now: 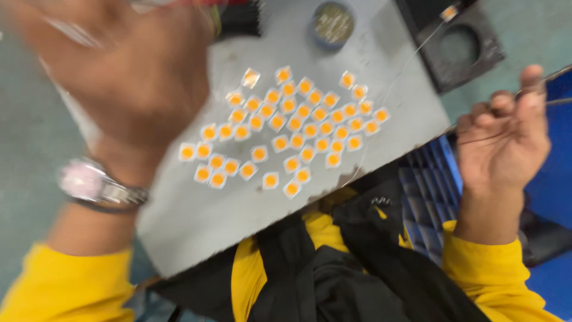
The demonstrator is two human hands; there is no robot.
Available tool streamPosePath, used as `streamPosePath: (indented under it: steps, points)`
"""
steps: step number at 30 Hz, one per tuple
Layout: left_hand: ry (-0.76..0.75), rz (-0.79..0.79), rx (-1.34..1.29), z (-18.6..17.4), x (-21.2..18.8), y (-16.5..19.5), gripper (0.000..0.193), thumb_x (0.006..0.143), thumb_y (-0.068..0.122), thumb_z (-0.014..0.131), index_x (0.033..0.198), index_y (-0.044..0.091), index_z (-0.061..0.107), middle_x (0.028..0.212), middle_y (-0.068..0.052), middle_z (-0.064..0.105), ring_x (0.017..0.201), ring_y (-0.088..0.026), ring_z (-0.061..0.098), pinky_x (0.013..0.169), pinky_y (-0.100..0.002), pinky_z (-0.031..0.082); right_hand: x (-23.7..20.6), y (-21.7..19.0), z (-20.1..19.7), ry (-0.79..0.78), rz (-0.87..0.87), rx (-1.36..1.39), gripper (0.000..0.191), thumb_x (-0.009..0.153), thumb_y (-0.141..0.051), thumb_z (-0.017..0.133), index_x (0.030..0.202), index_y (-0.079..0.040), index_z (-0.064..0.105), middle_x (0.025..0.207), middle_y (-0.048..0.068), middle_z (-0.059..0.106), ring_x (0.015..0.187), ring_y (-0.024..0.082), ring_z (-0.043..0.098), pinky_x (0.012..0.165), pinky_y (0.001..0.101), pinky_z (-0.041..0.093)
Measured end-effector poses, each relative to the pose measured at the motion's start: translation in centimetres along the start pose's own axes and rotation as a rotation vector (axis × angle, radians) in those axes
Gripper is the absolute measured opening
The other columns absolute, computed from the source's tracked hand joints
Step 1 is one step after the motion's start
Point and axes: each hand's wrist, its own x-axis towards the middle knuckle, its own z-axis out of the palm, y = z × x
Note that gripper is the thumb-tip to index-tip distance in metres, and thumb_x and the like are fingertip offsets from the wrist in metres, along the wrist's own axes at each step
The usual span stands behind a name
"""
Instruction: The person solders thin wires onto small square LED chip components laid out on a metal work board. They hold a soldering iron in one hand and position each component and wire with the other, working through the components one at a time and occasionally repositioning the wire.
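Several small square white chips with orange round centres (292, 125) lie spread over a grey board (196, 220) on my lap. My left hand (137, 77) is raised above the board's left side; it is blurred, and a silver watch (95, 185) sits on its wrist. I cannot tell whether it holds anything. To the right of the board, my right hand (506, 143) is up with its fingers curled around a thin metal tool (551, 74) that points right. A fine wire (411, 59) runs across the board's right part.
A round tin (333, 24) stands at the board's far edge. A black stand with a round hole (465, 45) sits at the upper right. A blue ribbed crate (432, 185) is under my right wrist. My sleeves are yellow, with black fabric (333, 268) in my lap.
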Motion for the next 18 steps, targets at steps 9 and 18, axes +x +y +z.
streamPosePath:
  steps: [9, 18]
  points:
    - [-0.248, -0.201, -0.441, 6.0, -6.4, 8.5, 0.009, 0.089, 0.007, 0.080, 0.093, 0.009, 0.073, 0.067, 0.003, 0.054, 0.073, -0.019, 0.056, 0.080, -0.041, 0.031, 5.3, -1.6, 0.6, 0.016, -0.131, -0.061, 0.040, 0.121, -0.020, 0.058, 0.154, -0.023, 0.035, 0.109, 0.007, 0.061, 0.084, 0.019, 0.064, 0.071, 0.0314, 0.052]
    - [-0.256, -0.064, -0.515, 6.5, -6.8, 9.4, 0.016, 0.082, 0.011, 0.080, 0.090, 0.010, 0.066, 0.098, -0.004, 0.067, 0.081, -0.024, 0.058, 0.081, -0.041, 0.034, 13.6, -3.4, -0.5, 0.098, -0.656, -0.646, 0.015, 0.120, -0.012, 0.068, 0.117, -0.002, 0.057, 0.084, 0.011, 0.059, 0.060, 0.017, 0.054, 0.051, 0.0275, 0.039]
